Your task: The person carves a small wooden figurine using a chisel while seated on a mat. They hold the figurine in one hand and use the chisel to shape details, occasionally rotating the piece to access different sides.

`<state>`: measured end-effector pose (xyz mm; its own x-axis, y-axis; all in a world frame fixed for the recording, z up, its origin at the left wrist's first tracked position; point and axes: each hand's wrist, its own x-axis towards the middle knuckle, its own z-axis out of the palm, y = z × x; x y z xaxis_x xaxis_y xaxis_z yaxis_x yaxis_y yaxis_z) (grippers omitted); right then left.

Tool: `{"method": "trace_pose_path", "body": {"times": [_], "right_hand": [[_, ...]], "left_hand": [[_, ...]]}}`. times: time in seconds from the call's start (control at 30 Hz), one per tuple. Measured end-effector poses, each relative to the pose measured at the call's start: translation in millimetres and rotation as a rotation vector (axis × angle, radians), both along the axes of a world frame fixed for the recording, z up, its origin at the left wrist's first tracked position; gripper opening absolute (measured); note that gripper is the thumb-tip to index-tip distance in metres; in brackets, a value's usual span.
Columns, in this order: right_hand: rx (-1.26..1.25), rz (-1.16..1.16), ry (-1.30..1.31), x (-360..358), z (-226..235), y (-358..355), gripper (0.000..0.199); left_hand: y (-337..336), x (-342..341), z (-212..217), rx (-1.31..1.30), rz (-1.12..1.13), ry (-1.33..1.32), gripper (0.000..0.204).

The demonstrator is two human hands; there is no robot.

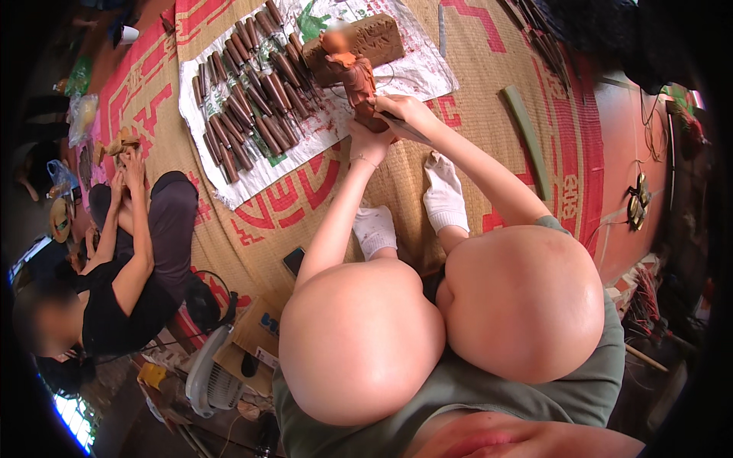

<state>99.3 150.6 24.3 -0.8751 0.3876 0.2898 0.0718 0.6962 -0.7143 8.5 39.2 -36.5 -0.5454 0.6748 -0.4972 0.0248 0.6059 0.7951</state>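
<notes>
A reddish-brown carved wooden figurine [357,79] stands tilted in front of me at the top of the view. My left hand [368,145] is closed round its lower end. In my right hand [409,113] is a slim tool with a dark handle [406,131], probably a carving chisel; the fingers pinch it against the figurine's lower side. Its working tip is hidden by fingers and wood. Just behind the figurine lies a brown carved block [379,40]. Left of it, many wooden-handled carving tools [256,95] lie in rows on a white cloth [208,172].
A red-patterned straw mat [489,84] covers the floor. On its right lie a greenish strip [527,141] and several long thin tools [544,38]. A phone [294,261] rests near my left forearm. At far left, a seated person [134,282] holds a pale wooden carving [121,145]; a grey fan [214,374] stands nearby.
</notes>
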Motion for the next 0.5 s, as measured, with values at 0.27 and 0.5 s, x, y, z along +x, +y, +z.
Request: {"method": "trace_pose_path", "body": {"times": [0.27, 0.5], "right_hand": [[-0.001, 0.035, -0.014, -3.5, -4.8, 10.2, 0.011], [-0.114, -0.007, -0.153, -2.3, 21.3, 12.0, 0.011]], "left_hand": [[4.1, 0.5, 33.3, 0.010, -0.040, -0.095, 0.094], [-0.8, 3.4, -1.9, 0.124, -0.001, 0.118, 0.079]]}}
